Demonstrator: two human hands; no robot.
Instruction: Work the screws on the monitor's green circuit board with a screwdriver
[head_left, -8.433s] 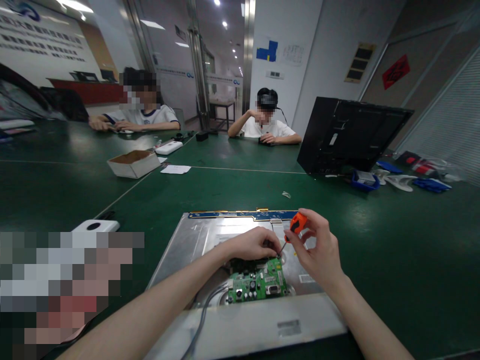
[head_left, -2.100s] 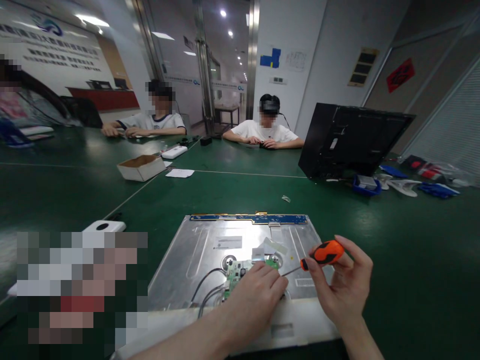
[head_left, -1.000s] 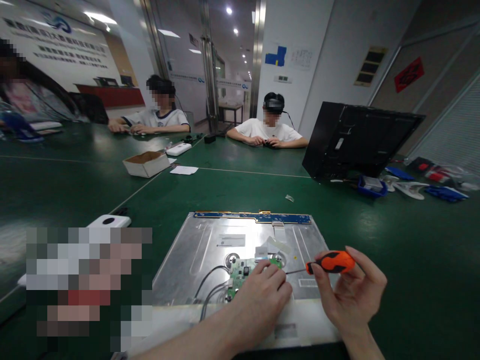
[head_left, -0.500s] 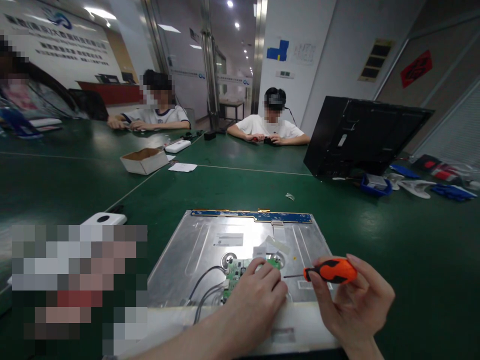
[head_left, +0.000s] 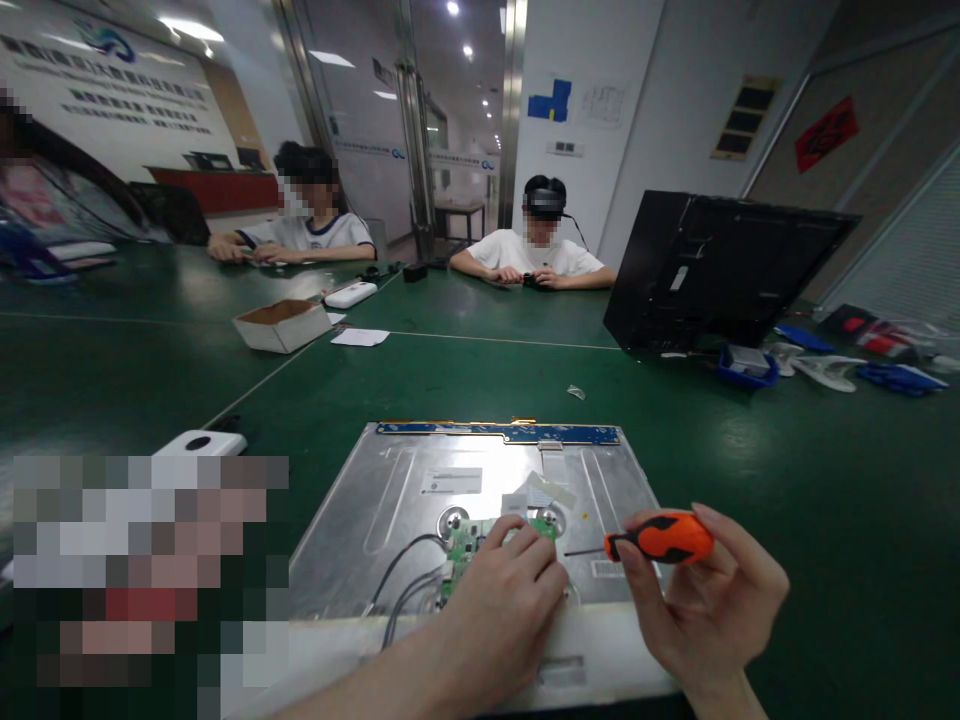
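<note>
My right hand (head_left: pixel 716 610) holds an orange and black screwdriver (head_left: pixel 671 537) by its handle, the thin shaft pointing left. Its tip ends close to my left hand (head_left: pixel 517 580), whose curled fingers rest over a green circuit board (head_left: pixel 461 545) and cover much of it. My left fingertips are mostly hidden. The board sits on the metal back of a flat display panel (head_left: pixel 401 500). Dark cables (head_left: pixel 405 560) run from the board's left side. Along the panel's far edge lies a blue circuit strip (head_left: pixel 457 430). A white strip (head_left: pixel 330 650) covers the near edge.
A black monitor housing (head_left: pixel 720 275) stands at the right, with a blue tray (head_left: pixel 750 368) and gloves (head_left: pixel 904 378) beside it. An open box (head_left: pixel 281 328) and white paper (head_left: pixel 360 338) lie further back. Two people (head_left: pixel 540 250) sit across the green table (head_left: pixel 465 375); another is far left.
The view has shifted very slightly, so most things appear a little further left. Both hands and the screwdriver keep nearly the same pose.
</note>
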